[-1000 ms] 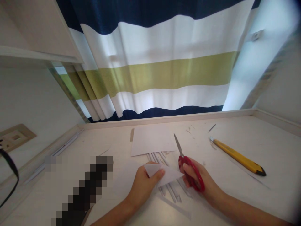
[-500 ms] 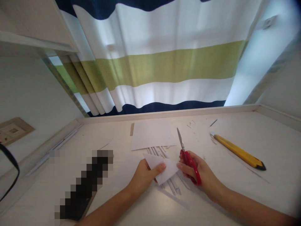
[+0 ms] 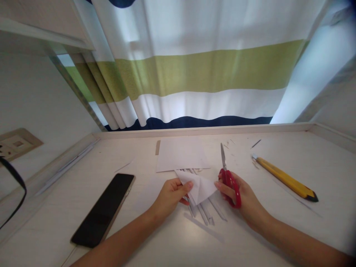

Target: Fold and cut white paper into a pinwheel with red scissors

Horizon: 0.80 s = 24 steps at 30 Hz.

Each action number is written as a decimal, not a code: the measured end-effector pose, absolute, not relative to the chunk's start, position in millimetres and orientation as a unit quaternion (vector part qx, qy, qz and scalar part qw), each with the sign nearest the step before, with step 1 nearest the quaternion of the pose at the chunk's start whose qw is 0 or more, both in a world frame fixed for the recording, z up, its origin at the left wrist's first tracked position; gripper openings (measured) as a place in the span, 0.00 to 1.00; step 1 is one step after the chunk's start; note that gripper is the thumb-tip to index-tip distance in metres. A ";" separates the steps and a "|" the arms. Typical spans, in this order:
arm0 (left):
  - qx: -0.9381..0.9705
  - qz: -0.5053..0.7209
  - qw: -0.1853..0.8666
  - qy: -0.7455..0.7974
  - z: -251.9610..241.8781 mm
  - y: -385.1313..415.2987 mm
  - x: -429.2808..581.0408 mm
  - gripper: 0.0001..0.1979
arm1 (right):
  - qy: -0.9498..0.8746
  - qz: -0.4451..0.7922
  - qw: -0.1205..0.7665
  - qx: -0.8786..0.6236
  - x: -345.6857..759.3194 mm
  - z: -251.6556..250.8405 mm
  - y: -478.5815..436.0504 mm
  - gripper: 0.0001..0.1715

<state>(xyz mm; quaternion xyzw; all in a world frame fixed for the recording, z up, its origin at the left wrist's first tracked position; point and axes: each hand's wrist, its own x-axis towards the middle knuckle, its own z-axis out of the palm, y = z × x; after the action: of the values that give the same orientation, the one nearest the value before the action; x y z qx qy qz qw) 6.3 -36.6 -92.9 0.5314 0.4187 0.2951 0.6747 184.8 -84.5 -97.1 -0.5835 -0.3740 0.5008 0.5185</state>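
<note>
My left hand (image 3: 170, 196) pinches a small folded white paper piece (image 3: 200, 187) just above the white desk (image 3: 250, 230). My right hand (image 3: 241, 199) grips red-handled scissors (image 3: 229, 178), blades closed and pointing away from me, right beside the paper's right corner. Several thin white paper strips (image 3: 204, 212) lie on the desk under and just behind the folded piece.
A flat white sheet (image 3: 180, 154) lies beyond the hands. A yellow utility knife (image 3: 285, 178) rests to the right. A black phone (image 3: 104, 207) lies face up at the left. A striped curtain (image 3: 194, 74) hangs behind the desk's raised back edge; a wall socket (image 3: 15, 142) sits at far left.
Both hands have shifted slightly away from me and to the right. The scissors now point more upright. The view has tilted, and the phone at the left is now plainly seen.
</note>
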 end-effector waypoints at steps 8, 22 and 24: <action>0.546 0.337 0.629 0.439 -93.2 -32.5 2.8 0.16 | -0.430 0.502 0.512 -0.548 183.8 -97.2 -86.5 0.21; 0.706 0.275 0.458 0.464 -80.1 -42.0 -4.3 0.19 | -0.462 0.510 0.452 -0.567 184.0 -93.5 -89.5 0.17; 0.718 0.264 0.452 0.458 -79.1 -40.2 -5.4 0.19 | -0.474 0.511 0.445 -0.562 184.9 -92.8 -89.7 0.16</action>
<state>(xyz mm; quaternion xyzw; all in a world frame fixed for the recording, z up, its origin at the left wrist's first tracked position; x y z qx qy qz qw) -5.4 -40.2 -79.1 0.7183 0.4579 0.2642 0.4522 184.9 -89.7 -92.8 -0.5618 -0.4744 0.5111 0.4451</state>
